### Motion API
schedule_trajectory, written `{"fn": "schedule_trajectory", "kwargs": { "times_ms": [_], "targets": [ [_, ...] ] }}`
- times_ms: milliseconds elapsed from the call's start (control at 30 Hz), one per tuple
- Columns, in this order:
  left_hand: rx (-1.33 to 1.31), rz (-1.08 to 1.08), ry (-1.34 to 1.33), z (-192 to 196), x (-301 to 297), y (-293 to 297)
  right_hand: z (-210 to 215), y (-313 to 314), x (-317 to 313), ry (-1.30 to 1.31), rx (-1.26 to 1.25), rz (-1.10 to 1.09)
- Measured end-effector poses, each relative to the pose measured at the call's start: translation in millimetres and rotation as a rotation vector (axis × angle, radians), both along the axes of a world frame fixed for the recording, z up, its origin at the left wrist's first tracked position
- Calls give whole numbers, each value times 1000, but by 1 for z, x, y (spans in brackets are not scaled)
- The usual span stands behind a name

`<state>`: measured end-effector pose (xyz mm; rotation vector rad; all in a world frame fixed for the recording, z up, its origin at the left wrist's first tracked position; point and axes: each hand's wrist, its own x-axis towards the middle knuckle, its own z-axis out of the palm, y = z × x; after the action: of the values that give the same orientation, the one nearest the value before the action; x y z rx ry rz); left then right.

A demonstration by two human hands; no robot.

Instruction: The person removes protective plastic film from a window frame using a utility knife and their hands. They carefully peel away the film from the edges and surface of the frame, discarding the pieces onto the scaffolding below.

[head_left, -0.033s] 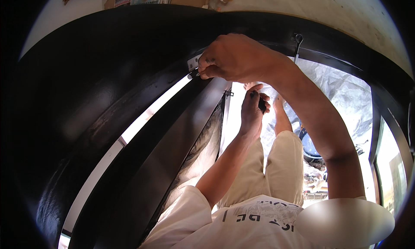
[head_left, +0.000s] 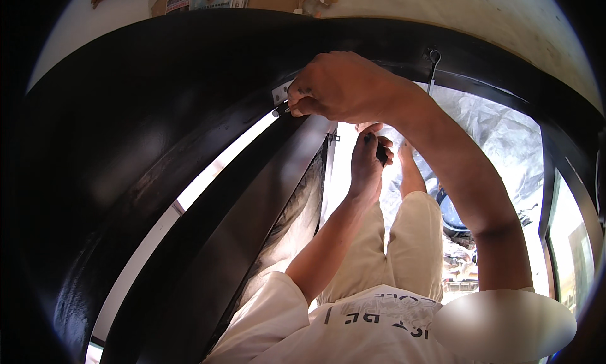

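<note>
Your right hand (head_left: 338, 85) pinches a small, thin, shiny pin (head_left: 286, 109) between thumb and fingertips, beside a dark, rounded stub (head_left: 276, 113) and just below a pale plate (head_left: 281, 93) with holes in it. That light pinch seems to suit a small part in a narrow place, where only fingertips would fit. The plate sits on the inner edge of the black frame (head_left: 189, 54), at the upper end of the bright gap (head_left: 208, 181). Your knuckles hide its right side, and you cannot tell whether the pin touches it.

Your left hand (head_left: 366, 162) is curled around a small black thing (head_left: 382, 154), lower down and well apart from the plate, probably to have it handy while leaving the right hand room. The fingers cover most of it, so its kind cannot be told.

Your right arm (head_left: 467, 155) arches in from the right, perhaps because the dark panel (head_left: 233, 219) slants along the left side and leaves less space there. The arm itself blocks part of the frame and of the silvery sheet (head_left: 505, 121) beyond. A catch (head_left: 333, 137) is on the panel's upper end, near your left hand; a hook (head_left: 433, 56) hangs on the frame right of your wrist. Farther down lies a blue tub (head_left: 449, 211), partly behind the arm.
</note>
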<state>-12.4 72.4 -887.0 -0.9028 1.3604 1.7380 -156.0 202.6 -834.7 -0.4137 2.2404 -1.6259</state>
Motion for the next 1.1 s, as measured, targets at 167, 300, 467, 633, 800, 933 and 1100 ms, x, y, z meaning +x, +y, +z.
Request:
{"fn": "schedule_trajectory", "kwargs": {
  "times_ms": [167, 300, 467, 633, 800, 933, 1100],
  "targets": [
    [52, -36, 47, -7, 0, 0, -6, -15, 14, 114, 125, -138],
    [18, -27, 29, -3, -1, 0, -16, -3, 16, -72, -231, -183],
    [7, -30, 24, -6, 1, -5, -5, 3, 5, -46, -110, -37],
    [13, -53, 25, -9, 0, -6, 9, -2, 0, 56, 103, 29],
    [17, -53, 35, -5, -2, -1, -2, -1, 8, 22, -7, -44],
    [82, -48, 24, -7, 3, -5, -1, 2, 6, 23, -80, -27],
    [197, -4, -54, -4, 11, -5, 14, 2, -2, 84, 133, 80]
  ]
}}
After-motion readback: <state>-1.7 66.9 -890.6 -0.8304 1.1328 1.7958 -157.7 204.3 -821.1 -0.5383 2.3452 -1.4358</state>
